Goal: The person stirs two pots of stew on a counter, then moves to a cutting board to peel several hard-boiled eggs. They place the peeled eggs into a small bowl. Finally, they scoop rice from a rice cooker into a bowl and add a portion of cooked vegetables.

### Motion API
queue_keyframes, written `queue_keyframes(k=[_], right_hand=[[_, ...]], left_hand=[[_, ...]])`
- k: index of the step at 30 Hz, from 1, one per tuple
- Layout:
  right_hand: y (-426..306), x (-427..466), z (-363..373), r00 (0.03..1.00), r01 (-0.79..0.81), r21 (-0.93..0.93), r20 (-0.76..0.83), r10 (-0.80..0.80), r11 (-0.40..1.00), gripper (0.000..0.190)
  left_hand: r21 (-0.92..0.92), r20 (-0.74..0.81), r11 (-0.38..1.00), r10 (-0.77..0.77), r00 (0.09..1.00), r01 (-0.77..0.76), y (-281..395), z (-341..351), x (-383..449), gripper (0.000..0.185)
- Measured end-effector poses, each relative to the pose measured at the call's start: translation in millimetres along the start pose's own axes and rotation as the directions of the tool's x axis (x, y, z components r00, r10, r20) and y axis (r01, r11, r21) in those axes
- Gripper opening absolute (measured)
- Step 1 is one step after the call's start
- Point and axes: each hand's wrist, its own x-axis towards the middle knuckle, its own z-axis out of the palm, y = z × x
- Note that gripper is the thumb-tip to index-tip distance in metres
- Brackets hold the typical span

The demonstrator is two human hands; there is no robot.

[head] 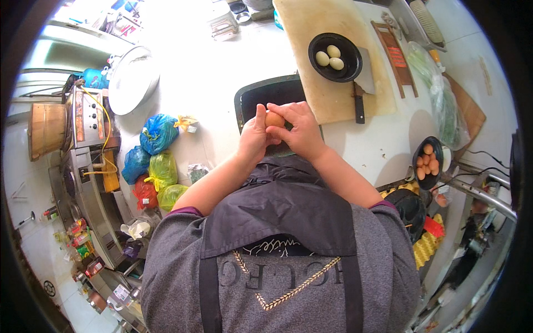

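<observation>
Between my two hands is a brown egg (275, 120), held above a dark bin (250, 98). My left hand (255, 134) cups it from the left, thumb pointing up. From the right, the fingers and thumb of my right hand (302, 129) press on its shell. Whether the shell is cracked is too small to tell. A black bowl (314, 50) on the cutting board (333, 106) holds three pale peeled eggs (333, 51). Beside that bowl lies a cleaver (364, 68), its black handle towards me. Several brown eggs (429, 159) fill another dark bowl (420, 183) at the right.
Tied plastic bags (160, 133) of several colours sit on the floor at left, near a large white basin (133, 81). A steel stove (89, 118) stands beyond them. Right of the board lie a wooden grater (389, 54) and a bag of green vegetables (443, 104).
</observation>
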Motion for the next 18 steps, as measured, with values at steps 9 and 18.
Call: queue_keyframes(k=[9,18], right_hand=[[1.9,-5.9,2.6,0.990,-0.144,0.229,0.032,0.140,0.963,0.034],[8.6,-14.0,19.9,0.931,-0.270,0.716,0.025,0.364,0.643,0.009]], left_hand=[[0.095,-0.022,0.995,-0.030,0.999,0.032,5.7,0.0,-1.3,0.056],[-0.157,0.152,0.981,0.138,0.979,-0.114,-1.9,-9.3,-7.5,0.051]])
